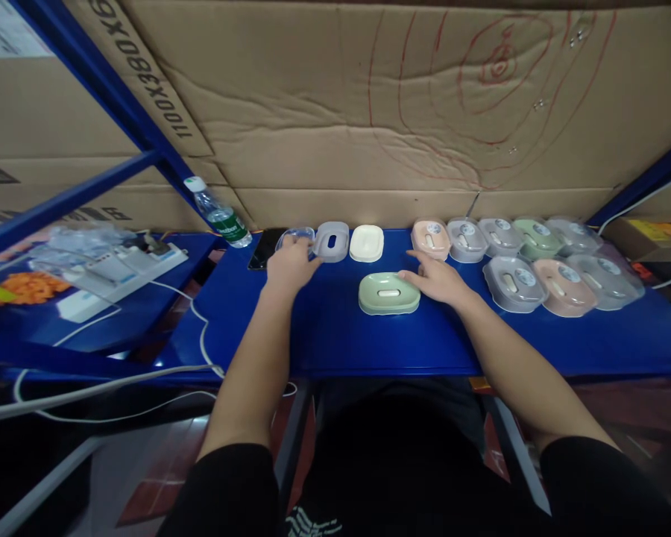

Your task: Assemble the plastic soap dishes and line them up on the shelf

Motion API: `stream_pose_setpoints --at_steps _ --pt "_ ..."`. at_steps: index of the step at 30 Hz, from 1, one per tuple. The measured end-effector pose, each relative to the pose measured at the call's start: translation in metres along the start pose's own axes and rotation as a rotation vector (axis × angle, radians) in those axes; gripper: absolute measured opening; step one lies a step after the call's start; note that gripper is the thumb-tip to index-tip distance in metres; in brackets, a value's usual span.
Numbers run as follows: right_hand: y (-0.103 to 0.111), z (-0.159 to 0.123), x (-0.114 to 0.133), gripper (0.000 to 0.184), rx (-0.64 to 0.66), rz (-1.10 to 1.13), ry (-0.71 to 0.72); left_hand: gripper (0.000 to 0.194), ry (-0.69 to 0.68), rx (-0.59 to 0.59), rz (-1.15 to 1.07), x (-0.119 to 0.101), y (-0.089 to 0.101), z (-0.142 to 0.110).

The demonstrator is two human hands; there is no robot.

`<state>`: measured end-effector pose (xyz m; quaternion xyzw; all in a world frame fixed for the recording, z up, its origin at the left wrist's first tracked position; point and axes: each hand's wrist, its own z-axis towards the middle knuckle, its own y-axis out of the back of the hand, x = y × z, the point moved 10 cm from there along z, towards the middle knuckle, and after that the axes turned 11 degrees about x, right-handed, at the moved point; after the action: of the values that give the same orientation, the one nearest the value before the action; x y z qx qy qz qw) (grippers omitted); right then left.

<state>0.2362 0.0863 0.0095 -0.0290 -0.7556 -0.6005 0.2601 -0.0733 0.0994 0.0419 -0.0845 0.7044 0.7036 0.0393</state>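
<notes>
My left hand (291, 262) reaches over a clear plastic cover (294, 236) at the back left of the table. Its fingertips lie over the cover, and its thumb sticks out apart toward a grey oval piece with a dark slot (332, 242). A plain cream piece (367, 243) is to the right of the grey one. In front of me sits a light green oval soap box (389, 293) with a white-looking slot in its top. My right hand (437, 278) is beside it with fingers apart, the thumb tip at its upper right edge.
Several soap boxes with clear covers, in pink (569, 286), grey (514, 283) and green (537, 237), stand at right. A phone (265, 248) and water bottle (224, 216) are at back left. Cardboard (313, 97) walls the rear; a power strip (123, 283) and cables lie left.
</notes>
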Motion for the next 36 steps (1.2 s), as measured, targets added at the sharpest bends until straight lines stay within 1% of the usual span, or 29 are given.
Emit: stream_pose_setpoints --at_steps 1,2,3,5,7,9,10,12,15,17,18,19,20,22,24,25,28,30,31,33,35,36 --pt "0.001 0.0 0.001 0.075 -0.009 0.004 0.007 0.051 0.058 0.049 0.013 0.016 -0.004 0.006" --pt "0.001 0.0 0.001 0.073 -0.015 0.002 0.016 0.048 0.104 0.098 0.02 0.029 -0.01 0.012" --pt "0.0 0.001 0.002 0.071 -0.02 -0.003 0.025 0.04 0.131 0.12 0.013 0.038 -0.013 0.016" --pt "0.0 0.001 0.001 0.068 -0.034 -0.008 0.038 0.024 0.156 0.086 -0.035 0.05 -0.012 0.021" --pt "0.003 0.001 0.0 0.066 -0.068 0.01 0.046 0.016 0.164 -0.02 -0.126 0.056 -0.002 0.021" --pt "0.009 0.0 -0.002 0.064 -0.134 0.049 0.06 0.016 0.157 -0.156 -0.236 0.061 0.012 0.017" --pt "0.013 -0.001 -0.002 0.062 -0.174 0.071 0.071 0.017 0.136 -0.224 -0.297 0.062 0.019 0.014" --pt "0.02 -0.003 -0.002 0.058 -0.246 0.109 0.102 0.017 0.049 -0.335 -0.438 0.06 0.029 0.011" --pt "0.025 -0.005 0.001 0.056 -0.307 0.156 0.174 0.023 -0.124 -0.42 -0.7 0.048 0.036 0.01" --pt "0.028 -0.008 0.005 0.059 -0.336 0.199 0.242 0.026 -0.211 -0.423 -0.905 0.035 0.036 0.007" --pt "0.029 -0.009 0.008 0.062 -0.352 0.226 0.278 0.027 -0.25 -0.392 -1.019 0.026 0.034 0.006" --pt "0.031 -0.012 0.011 0.065 -0.367 0.256 0.314 0.027 -0.289 -0.321 -1.132 0.012 0.028 0.005" --pt "0.032 -0.014 0.014 0.068 -0.378 0.287 0.35 0.027 -0.326 -0.219 -1.218 -0.004 0.021 0.003" --pt "0.032 -0.019 0.022 0.072 -0.37 0.339 0.415 0.028 -0.38 -0.012 -1.301 -0.04 0.005 -0.006" --pt "0.029 -0.02 0.028 0.067 -0.339 0.35 0.436 0.029 -0.422 0.18 -1.271 -0.071 -0.013 -0.017" --pt "0.028 -0.02 0.028 0.063 -0.331 0.347 0.427 0.029 -0.432 0.233 -1.236 -0.082 -0.021 -0.022" --pt "0.028 -0.018 0.021 0.051 -0.368 0.399 0.376 0.041 -0.457 0.246 -1.115 -0.094 -0.03 -0.03" --pt "0.028 -0.014 0.012 0.05 -0.389 0.468 0.338 0.048 -0.454 0.235 -0.949 -0.095 -0.031 -0.032" --pt "0.025 -0.01 0.007 0.049 -0.372 0.48 0.306 0.05 -0.444 0.231 -0.822 -0.095 -0.032 -0.033" --pt "0.014 -0.001 0.001 0.045 -0.27 0.431 0.232 0.051 -0.414 0.254 -0.511 -0.097 -0.037 -0.036" --pt "0.002 0.006 -0.004 0.038 -0.141 0.34 0.17 0.054 -0.399 0.335 -0.255 -0.103 -0.048 -0.039" --pt "-0.002 0.007 -0.005 0.036 -0.094 0.299 0.153 0.057 -0.401 0.383 -0.185 -0.106 -0.054 -0.041"
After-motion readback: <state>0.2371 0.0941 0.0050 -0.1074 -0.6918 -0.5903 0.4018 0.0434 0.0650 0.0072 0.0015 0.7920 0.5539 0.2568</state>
